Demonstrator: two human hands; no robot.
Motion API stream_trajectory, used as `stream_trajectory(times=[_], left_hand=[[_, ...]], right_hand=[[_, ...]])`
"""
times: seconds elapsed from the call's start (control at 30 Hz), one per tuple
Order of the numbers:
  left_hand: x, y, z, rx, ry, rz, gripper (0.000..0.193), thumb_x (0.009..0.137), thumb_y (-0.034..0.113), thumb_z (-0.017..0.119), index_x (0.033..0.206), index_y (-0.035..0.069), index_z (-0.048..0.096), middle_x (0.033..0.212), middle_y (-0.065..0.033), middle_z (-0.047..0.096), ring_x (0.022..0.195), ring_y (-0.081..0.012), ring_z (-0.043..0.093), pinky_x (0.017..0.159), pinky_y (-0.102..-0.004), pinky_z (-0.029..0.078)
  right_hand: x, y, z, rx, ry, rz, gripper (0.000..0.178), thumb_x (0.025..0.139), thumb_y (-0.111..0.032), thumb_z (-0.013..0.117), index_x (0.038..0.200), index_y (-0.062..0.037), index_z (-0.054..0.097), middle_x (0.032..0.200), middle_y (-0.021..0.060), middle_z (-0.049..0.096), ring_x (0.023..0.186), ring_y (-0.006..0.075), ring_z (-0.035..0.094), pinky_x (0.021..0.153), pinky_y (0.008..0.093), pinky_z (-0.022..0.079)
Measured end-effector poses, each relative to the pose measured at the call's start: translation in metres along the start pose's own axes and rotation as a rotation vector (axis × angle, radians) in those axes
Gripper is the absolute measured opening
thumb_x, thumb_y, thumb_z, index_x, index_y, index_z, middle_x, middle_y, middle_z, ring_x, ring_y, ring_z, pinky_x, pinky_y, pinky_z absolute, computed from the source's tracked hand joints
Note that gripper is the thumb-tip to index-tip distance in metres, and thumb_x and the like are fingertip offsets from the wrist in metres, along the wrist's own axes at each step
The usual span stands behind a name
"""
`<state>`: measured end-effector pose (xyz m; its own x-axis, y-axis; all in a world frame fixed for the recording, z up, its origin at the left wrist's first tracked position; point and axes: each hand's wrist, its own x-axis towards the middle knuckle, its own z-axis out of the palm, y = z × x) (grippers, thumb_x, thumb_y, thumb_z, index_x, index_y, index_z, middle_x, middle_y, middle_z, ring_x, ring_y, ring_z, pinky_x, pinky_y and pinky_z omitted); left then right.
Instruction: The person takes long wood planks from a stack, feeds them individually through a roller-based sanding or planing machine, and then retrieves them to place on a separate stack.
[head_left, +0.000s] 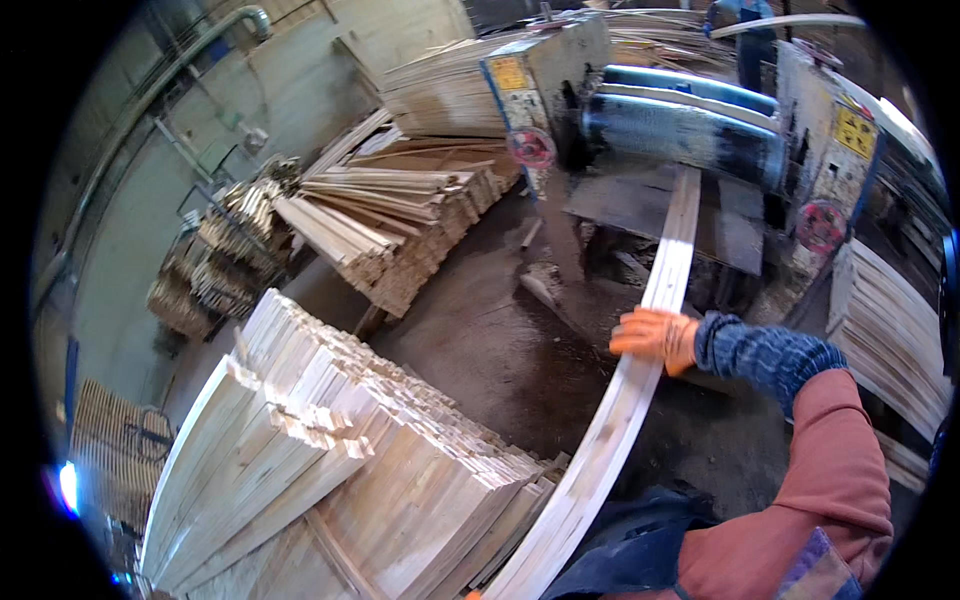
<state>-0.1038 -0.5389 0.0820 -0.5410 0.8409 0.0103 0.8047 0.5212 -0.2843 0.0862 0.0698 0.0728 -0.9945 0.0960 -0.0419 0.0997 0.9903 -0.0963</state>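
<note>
A long, pale wooden strip (605, 430) runs from the bottom edge away from me to a roller machine. Its far end lies on the dark feed plate (740, 225), just short of the big metal roller (680, 135). My right hand (655, 338), in an orange glove, is closed over the strip around its middle, fingers laid across the top and pointing left. Only a sliver of orange, apparently my left hand (473, 596), shows at the bottom edge beside the strip's near end; its fingers are hidden.
A tall stack of wooden strips (400, 480) stands close on the left. Farther back is another strip pile (400, 210), and more boards (885, 320) are at right. Red handwheels (531, 148) stick out from the machine. Beyond the rollers, another person (752, 40) stands near a strip.
</note>
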Motion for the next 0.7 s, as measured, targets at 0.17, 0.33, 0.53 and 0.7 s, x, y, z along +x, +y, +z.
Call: stream_trajectory(times=[0.17,0.33,0.53,0.7], left_hand=[[0.056,0.088,0.0,-0.379,-0.184,-0.05,0.04,0.092,0.036,0.066,0.121,0.008,0.066,0.11,-0.0188,0.065,0.105,-0.0381,0.061,0.095,-0.0498,0.049],[0.118,0.143,0.0,-0.628,-0.4,-0.158,0.093,0.07,0.042,0.086,0.149,0.007,0.051,0.134,-0.0207,0.062,0.128,-0.0387,0.057,0.11,-0.0472,0.046],[0.103,0.129,0.011,-0.713,-0.123,-0.173,0.098,0.076,0.049,0.082,0.157,0.008,0.044,0.149,-0.0222,0.055,0.138,-0.0385,0.053,0.122,-0.0489,0.035],[0.008,0.032,0.045,-0.392,-0.223,-0.256,0.106,0.07,0.054,0.086,0.156,0.009,0.044,0.149,-0.0209,0.056,0.143,-0.0375,0.049,0.124,-0.052,0.032]], right_hand=[[0.026,-0.071,0.027,0.178,-0.012,-0.397,0.11,0.053,-0.016,0.085,0.156,-0.0183,0.047,0.144,0.0183,0.058,0.135,0.0367,0.055,0.118,0.0557,0.038],[0.039,-0.158,0.065,-0.012,-0.265,-0.502,0.109,0.071,-0.03,0.08,0.167,-0.0273,0.027,0.155,0.0123,0.053,0.142,0.033,0.052,0.126,0.0559,0.028],[0.051,-0.116,0.038,-0.054,-0.343,-0.354,0.116,0.063,-0.034,0.094,0.162,-0.0236,0.036,0.147,0.0095,0.06,0.137,0.0303,0.057,0.126,0.0502,0.029],[0.037,-0.047,0.043,-0.049,-0.181,-0.267,0.109,0.048,-0.017,0.093,0.149,-0.0208,0.052,0.139,0.0082,0.064,0.133,0.0312,0.057,0.126,0.051,0.027]])
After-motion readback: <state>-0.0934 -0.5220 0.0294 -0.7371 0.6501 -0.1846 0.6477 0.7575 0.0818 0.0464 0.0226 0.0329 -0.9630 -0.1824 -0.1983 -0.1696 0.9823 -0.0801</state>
